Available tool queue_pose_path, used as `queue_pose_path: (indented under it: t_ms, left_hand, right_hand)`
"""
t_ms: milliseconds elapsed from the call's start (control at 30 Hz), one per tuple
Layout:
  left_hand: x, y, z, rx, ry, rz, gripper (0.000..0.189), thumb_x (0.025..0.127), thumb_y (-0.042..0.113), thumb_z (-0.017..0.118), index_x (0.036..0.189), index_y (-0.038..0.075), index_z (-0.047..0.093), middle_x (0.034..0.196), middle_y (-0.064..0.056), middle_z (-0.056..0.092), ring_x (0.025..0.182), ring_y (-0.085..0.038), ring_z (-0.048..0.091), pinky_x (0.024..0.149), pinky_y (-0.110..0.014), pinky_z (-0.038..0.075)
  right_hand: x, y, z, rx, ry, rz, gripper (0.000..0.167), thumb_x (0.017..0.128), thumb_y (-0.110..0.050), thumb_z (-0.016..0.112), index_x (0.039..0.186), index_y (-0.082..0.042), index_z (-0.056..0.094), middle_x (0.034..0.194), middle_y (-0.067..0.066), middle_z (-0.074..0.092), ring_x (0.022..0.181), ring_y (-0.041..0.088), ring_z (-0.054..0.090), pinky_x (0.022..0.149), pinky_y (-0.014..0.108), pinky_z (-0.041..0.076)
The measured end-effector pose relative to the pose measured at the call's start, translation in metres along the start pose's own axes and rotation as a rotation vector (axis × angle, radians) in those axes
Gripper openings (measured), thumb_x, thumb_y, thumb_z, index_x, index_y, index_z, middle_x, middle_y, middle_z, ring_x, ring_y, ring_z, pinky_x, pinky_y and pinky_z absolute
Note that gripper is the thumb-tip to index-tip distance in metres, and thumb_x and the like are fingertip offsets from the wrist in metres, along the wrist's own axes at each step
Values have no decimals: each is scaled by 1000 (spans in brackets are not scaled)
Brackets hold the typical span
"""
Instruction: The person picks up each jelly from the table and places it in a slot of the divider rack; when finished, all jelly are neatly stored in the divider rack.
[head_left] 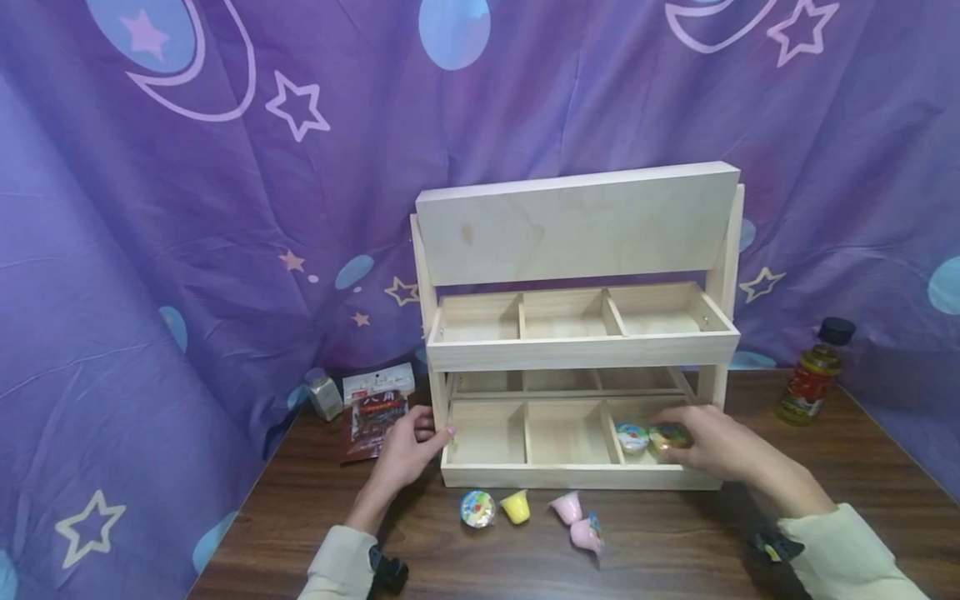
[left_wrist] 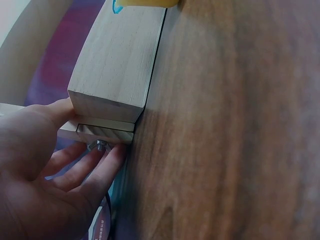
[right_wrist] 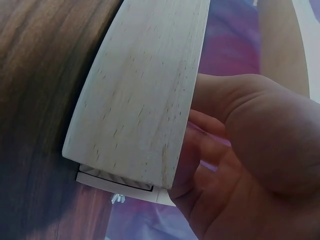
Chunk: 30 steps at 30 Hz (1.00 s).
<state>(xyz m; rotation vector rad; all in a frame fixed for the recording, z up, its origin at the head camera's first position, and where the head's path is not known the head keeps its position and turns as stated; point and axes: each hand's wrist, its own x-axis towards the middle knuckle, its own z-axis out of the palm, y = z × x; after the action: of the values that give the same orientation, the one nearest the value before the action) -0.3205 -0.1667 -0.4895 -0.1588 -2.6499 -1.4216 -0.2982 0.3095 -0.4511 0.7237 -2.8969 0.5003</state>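
Note:
A two-tier wooden rack with divided compartments stands on the table. At its lower left corner my left hand grips the side, thumb at the tray's upper edge and fingers outside, near a bolt in the left wrist view. My right hand reaches into the lower right compartment and holds a jelly cup there. Beside that cup sits another jelly cup with a printed lid. In the right wrist view the front board hides the right fingertips and the cup.
In front of the rack lie a lidded jelly cup, a yellow cup and two pink cups. A small jar and a brown spice packet are at the left. An oil bottle stands at the right; a purple curtain hangs behind.

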Motion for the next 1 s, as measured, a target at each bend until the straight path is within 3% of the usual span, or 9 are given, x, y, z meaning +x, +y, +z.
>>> queue_pose_path:
  t_ms: [300,567,833,1000]
  left_hand:
    - [0,1,0,7,0,-16,53,98,35,82,134,0,65,124,-22,77,111,-34,78,94,-45,67]
    - [-1,2,-1,1,-6,-22,53,98,35,81,135,1,65,126,-22,77,113,-35,77,95,-45,67]
    - [0,3,-1,-5,-8,-18,54,98,36,82,134,1,64,126,-22,76,112,-35,77,94,-45,67]
    - [-1,2,-1,-5,-11,-10,53,98,35,82,133,0,65,125,-22,77,111,-35,77,93,-44,68]
  right_hand:
    - [-3,3,3,14,33,10,46,82,-23,94,119,-1,78,114,16,82,106,41,77,94,62,63]
    - [-5,1,-3,27,7,-2,42,84,-24,92,119,-5,80,117,16,82,107,40,77,93,62,63]
    - [-5,2,-5,52,-40,22,38,87,-23,89,121,-7,80,118,15,82,98,23,75,87,57,65]
    - [-6,-2,-6,42,-5,29,36,90,-29,88,119,-9,81,115,11,82,104,32,78,88,59,65]
